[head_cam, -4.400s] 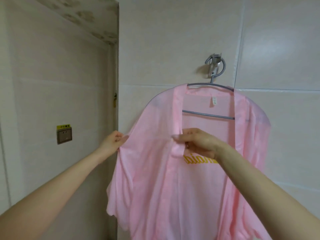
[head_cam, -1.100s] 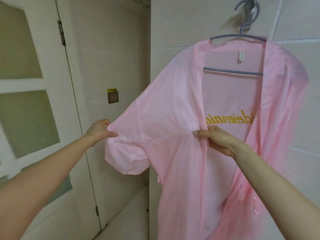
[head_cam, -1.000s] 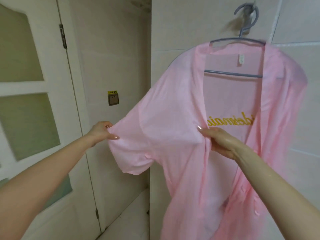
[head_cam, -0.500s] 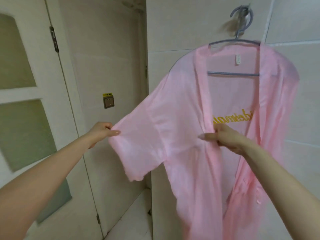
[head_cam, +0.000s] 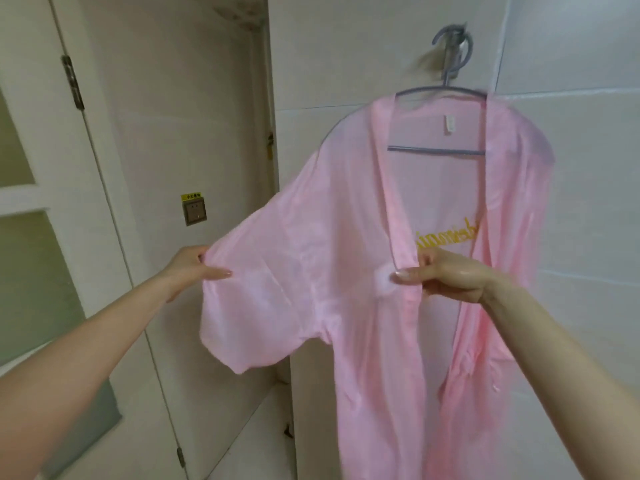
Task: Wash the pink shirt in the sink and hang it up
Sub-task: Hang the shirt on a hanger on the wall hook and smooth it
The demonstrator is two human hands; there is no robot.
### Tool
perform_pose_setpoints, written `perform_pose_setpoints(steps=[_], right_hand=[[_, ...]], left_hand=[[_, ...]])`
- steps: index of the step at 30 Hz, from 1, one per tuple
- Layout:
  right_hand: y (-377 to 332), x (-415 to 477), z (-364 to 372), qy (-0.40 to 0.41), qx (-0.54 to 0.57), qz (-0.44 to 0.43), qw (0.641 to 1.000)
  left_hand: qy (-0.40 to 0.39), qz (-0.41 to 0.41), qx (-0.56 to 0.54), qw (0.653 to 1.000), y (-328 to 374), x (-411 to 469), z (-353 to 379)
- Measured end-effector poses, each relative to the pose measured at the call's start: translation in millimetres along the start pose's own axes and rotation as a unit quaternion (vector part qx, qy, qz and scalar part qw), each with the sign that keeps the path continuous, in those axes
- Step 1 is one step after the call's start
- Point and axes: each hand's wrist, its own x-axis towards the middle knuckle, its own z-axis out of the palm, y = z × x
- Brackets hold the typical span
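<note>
The pink shirt (head_cam: 311, 244) hangs open-fronted on a grey hanger (head_cam: 436, 152), which hooks on a wall hook (head_cam: 453, 39) on the white tiled wall. Yellow lettering shows on the inside back. My left hand (head_cam: 194, 268) pinches the end of the left sleeve and holds it stretched out to the left. My right hand (head_cam: 446, 271) grips the front edge of the left panel at chest height. The fabric between both hands is pulled taut. The sink is out of view.
A white door with frosted panes (head_cam: 38, 271) stands open at the left. A small wall switch with a yellow label (head_cam: 194, 210) sits on the beige wall behind. A wall corner (head_cam: 273, 168) runs down behind the sleeve. Pale floor (head_cam: 252, 438) shows below.
The sleeve, bunched by the shirt 4.4 s ago, is now drawn out to the left. My right hand slid lower down the front edge. The view dropped and shifted left.
</note>
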Motion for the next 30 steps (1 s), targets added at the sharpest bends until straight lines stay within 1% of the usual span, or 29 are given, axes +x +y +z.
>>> perform_pose_setpoints(steps=[1,2,3,4,5,6,7,8,9,10,13,15,17,18,19,20,21,22,23,24,25,26,27,28,29,30], right_hand=[[-2.5,-5.0,2.3,-0.036,0.033,0.008,0.999],[0.1,-3.3,0.9,-0.024,0.024,0.013,0.999],[3.1,0.6,-1.1,0.03,-0.036,0.009,0.999],[5.9,4.7,-2.6,0.109,-0.102,0.003,0.989],[9.5,7.7,-5.0,0.169,-0.139,0.005,0.976],[12.3,9.4,-6.4,0.181,-0.111,0.005,0.977],[11.3,8.2,-5.2,0.161,-0.049,-0.001,0.986],[10.4,7.0,-4.0,0.143,0.004,-0.004,0.99],[8.3,6.8,-3.5,0.149,0.028,-0.003,0.988],[8.7,10.3,-5.1,0.18,0.024,-0.002,0.983],[12.6,28.3,-8.9,0.247,-0.001,-0.013,0.969],[11.7,36.7,-12.7,0.323,-0.034,-0.042,0.945],[13.9,35.1,-16.7,0.404,-0.065,-0.081,0.909],[21.0,36.2,-21.3,0.443,-0.102,-0.087,0.887],[26.1,36.1,-25.1,0.46,-0.153,-0.077,0.871],[29.6,36.7,-29.2,0.443,-0.197,-0.05,0.873],[28.7,36.4,-31.3,0.396,-0.21,-0.019,0.894],[23.7,34.9,-31.4,0.326,-0.186,0.018,0.926],[16.1,32.6,-29.5,0.257,-0.136,0.043,0.956],[7.8,32.2,-28.7,0.217,-0.094,0.048,0.97],[1.6,34.6,-30.3,0.213,-0.084,0.038,0.973],[-2.4,38.2,-34.4,0.236,-0.108,0.029,0.965],[-5.8,41.7,-39.4,0.259,-0.169,0.028,0.951],[-8.7,44.9,-44.8,0.271,-0.246,0.048,0.929],[-13.3,44.5,-47.1,0.26,-0.323,0.079,0.906],[-18.5,42.4,-48.2,0.239,-0.377,0.111,0.888]], left_hand=[[-0.023,0.0,-0.011,1.0,-0.4,0.5,-0.4],[-0.054,-0.001,-0.029,0.998,-1.0,1.0,-1.1],[-0.087,-0.001,-0.052,0.995,-1.2,0.8,-1.4],[-0.112,-0.002,-0.08,0.991,-3.0,2.3,-2.0],[-0.122,-0.002,-0.105,0.987,-4.9,3.6,-2.3],[-0.115,-0.001,-0.125,0.985,-7.3,4.9,-2.9],[-0.082,0.005,-0.135,0.987,-9.1,6.4,-3.8],[-0.031,0.014,-0.123,0.992,-10.8,8.0,-4.7],[0.02,0.021,-0.093,0.995,-12.3,10.0,-5.7],[0.052,0.024,-0.06,0.997,-13.2,12.6,-6.6],[0.066,0.025,-0.024,0.997,-11.9,19.6,-7.7],[0.105,0.029,-0.008,0.994,-12.7,24.9,-9.3],[0.177,0.04,0.031,0.983,-15.9,29.5,-11.6],[0.212,0.036,0.053,0.975,-16.2,29.9,-12.8],[0.239,0.027,0.073,0.968,-15.6,30.4,-13.8],[0.248,0.017,0.086,0.965,-15.9,32.3,-14.1],[0.242,0.009,0.092,0.966,-16.4,35.9,-13.5],[0.228,0.001,0.088,0.97,-16.0,40.0,-12.6],[0.209,-0.008,0.081,0.974,-15.0,44.5,-11.3],[0.188,-0.019,0.072,0.979,-13.5,49.0,-9.2],[0.169,-0.025,0.067,0.983,-13.0,54.0,-6.6],[0.156,-0.028,0.073,0.985,-12.7,58.5,-3.8],[0.153,-0.027,0.088,0.984,-12.5,62.9,-1.4],[0.151,-0.025,0.106,0.982,-13.4,67.7,0.1],[0.146,-0.026,0.128,0.981,-14.7,72.8,0.8],[0.132,-0.033,0.152,0.979,-15.8,77.2,1.0]])
